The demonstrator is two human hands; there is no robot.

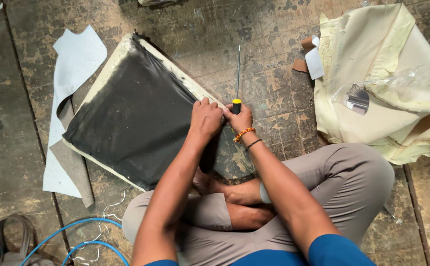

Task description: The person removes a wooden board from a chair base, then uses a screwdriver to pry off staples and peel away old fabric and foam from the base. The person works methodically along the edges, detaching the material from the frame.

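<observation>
From above, the person sits cross-legged on the worn wooden floor (274, 29), grey trousers folded under, both forearms reaching toward twelve o'clock. The right hand (240, 118) is closed around the yellow-and-black handle of a screwdriver (237, 83), whose thin metal shaft points straight up toward twelve o'clock and lies low over the floorboards. An orange bead bracelet and a dark band sit on that wrist. The left hand (205, 118) is curled, fingers bent down and pressing on the near right edge of a seat cushion (131, 113), touching the right hand at the knuckles. The cushion, a pale foam pad covered on its upturned face with black cloth, lies tilted at about ten o'clock from the hands, its corner right under them. Under and beside the cushion, at nine o'clock, a sheet of light grey material (74, 59) curls on the floor. At two o'clock, well apart, a heap of cream fabric (377, 74) lies with a clear plastic bag on it. A blue hose (84, 234) loops at seven o'clock, near a grey strap at the frame's lower left corner.
</observation>
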